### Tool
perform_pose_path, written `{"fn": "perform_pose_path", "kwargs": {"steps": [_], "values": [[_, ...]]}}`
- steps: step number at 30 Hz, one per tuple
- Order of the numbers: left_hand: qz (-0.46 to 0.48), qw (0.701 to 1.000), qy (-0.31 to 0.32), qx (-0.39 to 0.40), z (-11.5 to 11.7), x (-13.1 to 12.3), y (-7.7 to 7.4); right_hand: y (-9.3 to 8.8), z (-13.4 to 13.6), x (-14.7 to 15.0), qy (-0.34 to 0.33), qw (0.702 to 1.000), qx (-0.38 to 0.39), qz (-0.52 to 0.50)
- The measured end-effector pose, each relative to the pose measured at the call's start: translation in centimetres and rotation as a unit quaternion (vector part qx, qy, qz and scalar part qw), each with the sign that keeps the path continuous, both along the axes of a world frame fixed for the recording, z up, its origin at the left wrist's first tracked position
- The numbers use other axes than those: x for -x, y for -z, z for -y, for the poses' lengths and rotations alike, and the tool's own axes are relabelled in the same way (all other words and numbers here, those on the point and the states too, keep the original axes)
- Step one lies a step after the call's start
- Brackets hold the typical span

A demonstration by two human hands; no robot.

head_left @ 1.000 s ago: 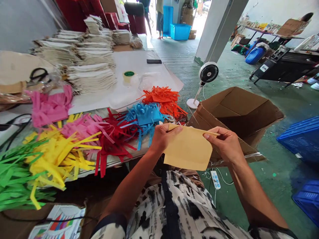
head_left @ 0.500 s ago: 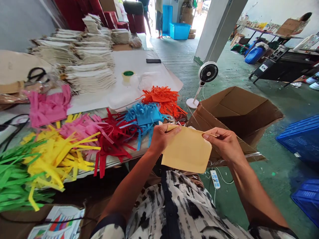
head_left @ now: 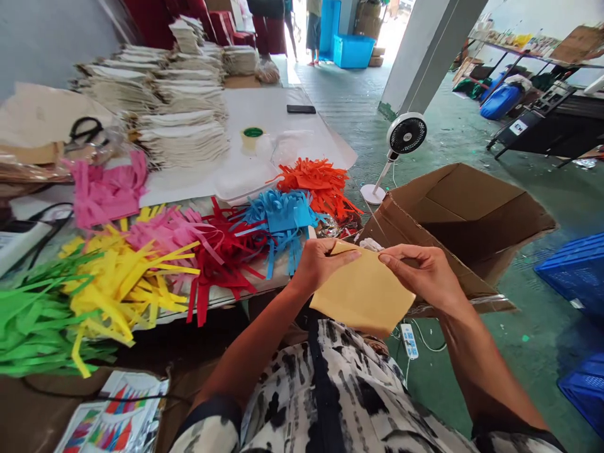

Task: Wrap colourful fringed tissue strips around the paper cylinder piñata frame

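In front of my body, a pale yellow sheet (head_left: 363,292) of paper or cloth hangs from both hands by its top edge. My left hand (head_left: 323,263) pinches its upper left part, thumb laid along the edge. My right hand (head_left: 422,270) grips the same edge further right, with its thumb close to the left one. The fingers behind the sheet are hidden. Beyond my hands, bundles of cut strips lie along the table: orange (head_left: 318,184), blue (head_left: 285,217), dark red (head_left: 217,261), pink (head_left: 165,229), yellow (head_left: 125,283) and green (head_left: 42,321).
Stacks of off-white cloth (head_left: 186,135) stand on the table (head_left: 264,104), near a tape roll (head_left: 253,139) and a black phone (head_left: 301,109). To the right are an open cardboard box (head_left: 476,195), a fan (head_left: 406,135), a power strip (head_left: 409,341) and blue crates (head_left: 576,270).
My hands have come closer together along the sheet's top edge, and the sheet has tilted, its right corner lower. The whole view has shifted slightly.
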State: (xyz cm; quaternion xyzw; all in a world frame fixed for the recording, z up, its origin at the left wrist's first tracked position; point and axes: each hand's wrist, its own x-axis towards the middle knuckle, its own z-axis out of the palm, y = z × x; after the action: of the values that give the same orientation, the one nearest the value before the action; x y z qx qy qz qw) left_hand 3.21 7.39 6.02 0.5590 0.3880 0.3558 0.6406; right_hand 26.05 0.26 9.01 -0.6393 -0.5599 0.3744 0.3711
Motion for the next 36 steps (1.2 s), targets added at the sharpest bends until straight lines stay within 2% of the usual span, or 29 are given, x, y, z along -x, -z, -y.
{"fn": "perform_pose_path", "kwargs": {"steps": [3, 6, 9, 13, 16, 23, 28, 31, 36], "values": [[0.019, 1.000, -0.013, 0.003, -0.2, 0.5, -0.3, 0.2, 0.0, -0.4, 0.003, 1.000, 0.008, -0.010], [0.025, 0.997, -0.050, -0.050, -0.4, 0.6, -0.1, -0.2, 0.1, -0.4, -0.039, 0.999, 0.010, 0.027], [0.022, 0.995, -0.043, -0.086, -0.4, 0.3, 0.6, -0.7, 0.1, 0.6, -0.062, 0.995, -0.010, 0.079], [0.033, 0.991, -0.021, -0.126, -0.1, -0.2, 1.5, -0.2, -0.3, 2.3, -0.014, 0.990, -0.089, 0.104], [0.037, 0.989, -0.017, -0.142, -0.1, -0.2, 1.9, 0.4, -0.6, 2.9, 0.003, 0.987, -0.118, 0.106], [0.040, 0.987, -0.005, -0.156, 0.2, -0.3, 1.8, 0.6, -0.7, 3.9, -0.012, 0.978, -0.182, 0.099], [0.059, 0.989, -0.012, -0.136, 0.4, -0.4, 1.6, 1.1, -0.6, 4.6, 0.018, 0.969, -0.230, 0.087], [0.058, 0.989, -0.016, -0.138, 0.4, -0.3, 1.6, 1.6, -0.6, 4.8, 0.029, 0.954, -0.278, 0.110], [0.057, 0.989, -0.019, -0.137, 0.3, -0.2, 1.6, 1.9, -0.6, 5.2, 0.031, 0.904, -0.379, 0.194]]}}
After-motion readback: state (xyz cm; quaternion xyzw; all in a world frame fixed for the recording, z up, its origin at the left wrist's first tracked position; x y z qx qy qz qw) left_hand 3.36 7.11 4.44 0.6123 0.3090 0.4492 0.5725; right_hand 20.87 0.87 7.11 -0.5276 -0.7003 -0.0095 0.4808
